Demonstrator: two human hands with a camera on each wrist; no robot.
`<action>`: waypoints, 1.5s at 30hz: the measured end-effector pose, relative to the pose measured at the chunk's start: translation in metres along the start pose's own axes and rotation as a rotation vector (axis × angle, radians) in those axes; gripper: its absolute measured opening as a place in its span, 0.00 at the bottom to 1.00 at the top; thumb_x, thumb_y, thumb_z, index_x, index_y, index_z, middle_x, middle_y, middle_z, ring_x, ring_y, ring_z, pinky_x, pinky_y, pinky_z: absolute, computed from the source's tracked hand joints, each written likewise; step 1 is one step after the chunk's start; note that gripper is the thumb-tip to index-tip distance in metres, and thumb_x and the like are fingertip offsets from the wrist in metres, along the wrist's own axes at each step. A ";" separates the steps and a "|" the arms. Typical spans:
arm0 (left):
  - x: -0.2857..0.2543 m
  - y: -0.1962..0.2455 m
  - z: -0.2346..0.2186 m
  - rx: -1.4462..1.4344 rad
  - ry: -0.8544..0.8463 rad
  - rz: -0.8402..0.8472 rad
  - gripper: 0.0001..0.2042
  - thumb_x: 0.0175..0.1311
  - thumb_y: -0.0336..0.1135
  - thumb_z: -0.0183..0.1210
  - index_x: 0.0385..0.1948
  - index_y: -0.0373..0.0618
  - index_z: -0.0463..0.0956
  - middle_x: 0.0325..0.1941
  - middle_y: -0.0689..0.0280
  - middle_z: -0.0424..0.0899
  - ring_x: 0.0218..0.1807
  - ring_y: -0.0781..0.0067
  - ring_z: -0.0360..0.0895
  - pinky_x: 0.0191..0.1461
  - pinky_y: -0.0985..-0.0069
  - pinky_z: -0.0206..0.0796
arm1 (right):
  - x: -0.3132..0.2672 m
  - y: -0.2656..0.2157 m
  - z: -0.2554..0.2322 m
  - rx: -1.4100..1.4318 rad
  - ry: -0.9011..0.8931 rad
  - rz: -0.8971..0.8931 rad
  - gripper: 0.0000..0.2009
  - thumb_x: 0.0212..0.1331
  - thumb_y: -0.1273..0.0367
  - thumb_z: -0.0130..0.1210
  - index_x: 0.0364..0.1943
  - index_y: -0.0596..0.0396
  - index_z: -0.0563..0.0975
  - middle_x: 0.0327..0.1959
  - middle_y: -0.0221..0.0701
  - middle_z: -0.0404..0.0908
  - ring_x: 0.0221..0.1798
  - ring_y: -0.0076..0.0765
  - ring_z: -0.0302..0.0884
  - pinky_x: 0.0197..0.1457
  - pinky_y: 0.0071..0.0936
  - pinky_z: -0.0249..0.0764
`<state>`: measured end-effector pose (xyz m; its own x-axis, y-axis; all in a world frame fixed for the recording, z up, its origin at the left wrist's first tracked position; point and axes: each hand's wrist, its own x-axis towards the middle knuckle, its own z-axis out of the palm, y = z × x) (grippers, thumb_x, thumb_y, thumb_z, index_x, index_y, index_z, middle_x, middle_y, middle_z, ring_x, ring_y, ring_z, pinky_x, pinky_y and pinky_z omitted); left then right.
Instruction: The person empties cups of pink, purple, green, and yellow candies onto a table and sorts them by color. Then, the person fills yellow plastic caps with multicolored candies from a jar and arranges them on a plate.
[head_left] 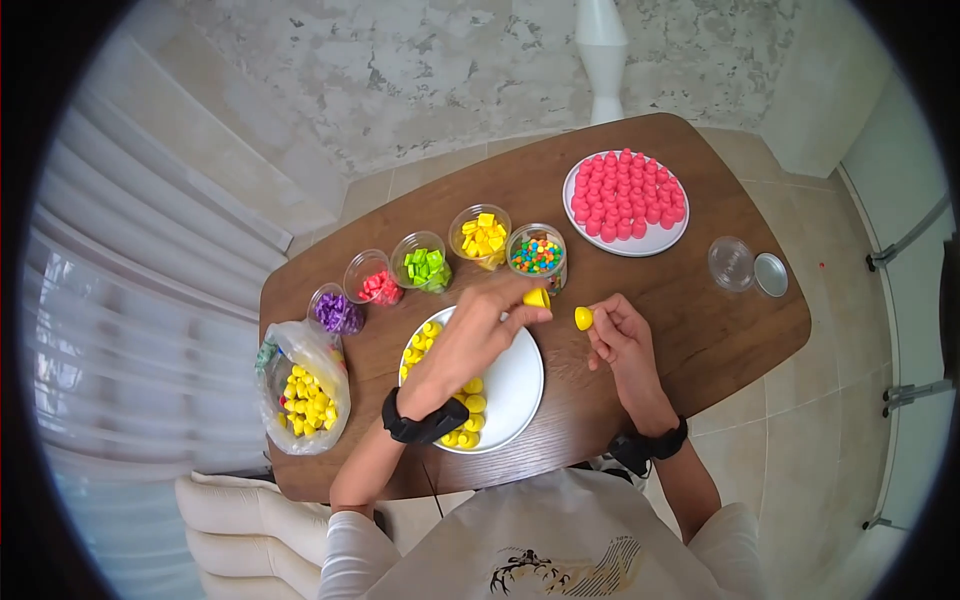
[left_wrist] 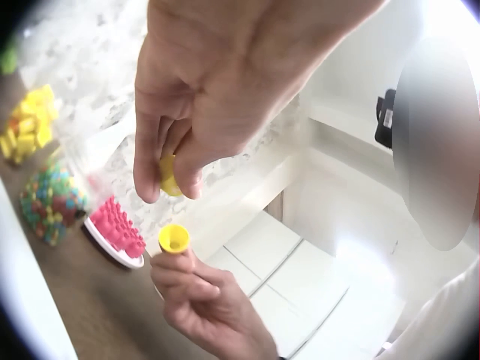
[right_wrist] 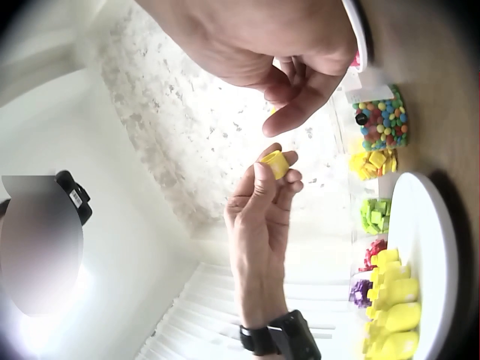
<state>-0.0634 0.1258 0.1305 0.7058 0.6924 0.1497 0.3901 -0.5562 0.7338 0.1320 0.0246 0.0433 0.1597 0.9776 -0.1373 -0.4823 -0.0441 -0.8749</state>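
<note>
My left hand (head_left: 470,335) pinches a small hollow yellow piece (head_left: 537,298) between thumb and fingers, its open end showing in the right wrist view. Just to the right, my right hand (head_left: 622,340) holds a second yellow piece (left_wrist: 174,238), flared like a little cup, with its opening towards the left wrist camera. A gap separates the two pieces. Below my left forearm lies a white plate (head_left: 520,385) with several yellow pawn-shaped containers (right_wrist: 397,315) along its left side, partly hidden by the arm.
Behind the plate stand clear cups of purple (head_left: 338,314), red (head_left: 380,288), green (head_left: 427,268) and yellow wrapped sweets (head_left: 484,238), and a jar of coloured candies (head_left: 537,256). A plastic bag (head_left: 335,385) holds yellow pieces. Pink containers (head_left: 628,195) fill another plate. A silver lid (head_left: 770,275) lies right.
</note>
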 end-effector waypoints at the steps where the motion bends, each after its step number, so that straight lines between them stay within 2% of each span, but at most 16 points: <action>1: 0.007 0.003 -0.004 0.098 0.079 0.058 0.18 0.67 0.34 0.68 0.55 0.38 0.82 0.41 0.56 0.88 0.38 0.60 0.83 0.46 0.69 0.75 | -0.002 -0.001 -0.002 -0.011 0.017 -0.030 0.08 0.78 0.66 0.53 0.43 0.55 0.75 0.24 0.21 0.69 0.24 0.13 0.63 0.27 0.19 0.73; 3: 0.028 0.002 -0.006 0.173 0.098 0.071 0.15 0.65 0.28 0.66 0.53 0.37 0.82 0.42 0.56 0.86 0.39 0.57 0.83 0.45 0.65 0.75 | -0.005 -0.005 0.002 -0.017 0.008 -0.026 0.08 0.78 0.66 0.53 0.43 0.56 0.75 0.24 0.22 0.69 0.24 0.13 0.63 0.27 0.19 0.74; 5: 0.046 -0.022 0.003 0.552 0.187 0.293 0.15 0.62 0.22 0.62 0.51 0.37 0.81 0.45 0.55 0.83 0.44 0.52 0.83 0.45 0.61 0.75 | -0.007 -0.003 0.007 -0.024 -0.010 -0.017 0.08 0.78 0.66 0.53 0.43 0.56 0.75 0.24 0.22 0.69 0.24 0.13 0.63 0.27 0.19 0.74; 6: 0.056 -0.037 0.006 0.665 0.154 0.331 0.17 0.51 0.21 0.62 0.45 0.35 0.80 0.48 0.51 0.79 0.51 0.47 0.81 0.50 0.56 0.74 | -0.007 0.000 0.010 -0.038 -0.010 -0.038 0.08 0.78 0.66 0.53 0.43 0.55 0.75 0.25 0.21 0.70 0.24 0.12 0.63 0.27 0.18 0.73; 10: 0.052 -0.036 0.004 0.703 0.164 0.393 0.16 0.54 0.20 0.63 0.47 0.35 0.81 0.47 0.52 0.80 0.51 0.49 0.81 0.52 0.57 0.74 | -0.008 0.006 0.007 -0.071 0.024 -0.097 0.06 0.78 0.67 0.54 0.44 0.55 0.76 0.26 0.22 0.71 0.25 0.12 0.64 0.26 0.17 0.74; 13: 0.020 -0.011 0.012 0.310 0.222 0.305 0.16 0.59 0.23 0.65 0.51 0.36 0.81 0.48 0.52 0.82 0.51 0.48 0.81 0.54 0.58 0.74 | -0.011 0.001 0.006 -0.065 0.051 -0.123 0.07 0.78 0.66 0.55 0.45 0.56 0.75 0.28 0.24 0.73 0.25 0.13 0.66 0.28 0.19 0.77; 15: -0.003 0.001 0.017 0.015 0.087 0.139 0.17 0.63 0.27 0.67 0.55 0.37 0.81 0.48 0.52 0.84 0.51 0.46 0.82 0.55 0.59 0.74 | -0.013 0.000 0.010 -0.075 0.055 -0.140 0.07 0.77 0.67 0.55 0.45 0.56 0.75 0.29 0.25 0.75 0.26 0.13 0.68 0.28 0.18 0.77; 19: -0.034 0.016 0.030 -0.017 0.121 0.091 0.18 0.65 0.29 0.68 0.56 0.35 0.80 0.48 0.52 0.85 0.48 0.47 0.84 0.51 0.62 0.76 | -0.017 -0.002 0.032 -0.144 0.023 -0.191 0.05 0.76 0.71 0.55 0.44 0.58 0.74 0.32 0.28 0.79 0.28 0.13 0.72 0.27 0.18 0.76; 20: -0.039 0.013 0.030 -0.018 0.124 0.047 0.19 0.62 0.30 0.71 0.55 0.37 0.82 0.50 0.55 0.87 0.49 0.54 0.85 0.54 0.66 0.76 | -0.019 -0.002 0.033 -0.147 0.016 -0.186 0.05 0.76 0.71 0.55 0.44 0.58 0.74 0.32 0.28 0.79 0.28 0.13 0.72 0.27 0.18 0.76; 31: -0.105 -0.007 0.028 -0.069 0.211 -0.076 0.17 0.66 0.29 0.67 0.56 0.36 0.80 0.49 0.52 0.85 0.49 0.47 0.83 0.53 0.62 0.75 | -0.024 0.016 0.060 -0.541 -0.272 -0.212 0.05 0.72 0.74 0.59 0.45 0.60 0.76 0.30 0.30 0.82 0.27 0.18 0.76 0.30 0.20 0.74; 34: -0.137 -0.021 0.007 0.063 0.478 -0.200 0.16 0.63 0.31 0.70 0.51 0.37 0.82 0.46 0.52 0.85 0.48 0.53 0.84 0.53 0.64 0.75 | -0.030 0.027 0.072 -0.713 -0.352 -0.139 0.10 0.70 0.70 0.63 0.51 0.55 0.78 0.32 0.33 0.83 0.27 0.30 0.82 0.33 0.28 0.78; 36: -0.166 -0.051 -0.022 0.304 0.846 -0.326 0.13 0.63 0.28 0.68 0.48 0.37 0.81 0.39 0.59 0.85 0.42 0.62 0.82 0.48 0.67 0.74 | -0.028 0.035 0.068 -0.783 -0.351 -0.161 0.10 0.69 0.69 0.63 0.50 0.54 0.79 0.33 0.34 0.84 0.28 0.34 0.83 0.34 0.29 0.79; 37: -0.172 -0.050 -0.046 0.172 1.022 -0.470 0.11 0.64 0.29 0.69 0.44 0.35 0.82 0.36 0.62 0.84 0.39 0.68 0.80 0.47 0.69 0.73 | -0.027 0.038 0.064 -0.851 -0.345 -0.190 0.10 0.68 0.69 0.63 0.49 0.54 0.79 0.34 0.34 0.84 0.29 0.38 0.84 0.35 0.31 0.79; 39: -0.226 -0.128 -0.087 0.318 1.218 -0.592 0.15 0.64 0.33 0.70 0.49 0.34 0.84 0.39 0.60 0.86 0.41 0.71 0.80 0.49 0.71 0.72 | -0.023 0.041 0.055 -0.910 -0.416 -0.252 0.09 0.68 0.68 0.63 0.48 0.53 0.79 0.36 0.35 0.85 0.31 0.41 0.85 0.36 0.33 0.80; 42: -0.280 -0.184 -0.109 0.479 1.085 -0.737 0.17 0.63 0.32 0.69 0.51 0.34 0.84 0.44 0.54 0.87 0.47 0.58 0.83 0.56 0.63 0.73 | -0.024 0.040 0.061 -1.000 -0.570 -0.351 0.08 0.67 0.69 0.64 0.47 0.53 0.80 0.37 0.36 0.85 0.33 0.45 0.85 0.37 0.35 0.79; 45: -0.284 -0.187 -0.105 0.641 0.959 -0.773 0.19 0.63 0.31 0.68 0.55 0.36 0.82 0.56 0.50 0.83 0.59 0.46 0.78 0.67 0.56 0.68 | -0.032 0.042 0.077 -1.102 -0.713 -0.375 0.08 0.66 0.67 0.63 0.47 0.51 0.82 0.40 0.36 0.85 0.38 0.49 0.84 0.41 0.38 0.79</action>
<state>-0.3985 0.0813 0.0203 -0.3870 0.8142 0.4328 0.8759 0.1780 0.4484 0.0399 0.0079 0.0464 -0.5094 0.8452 0.1618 0.4755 0.4332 -0.7657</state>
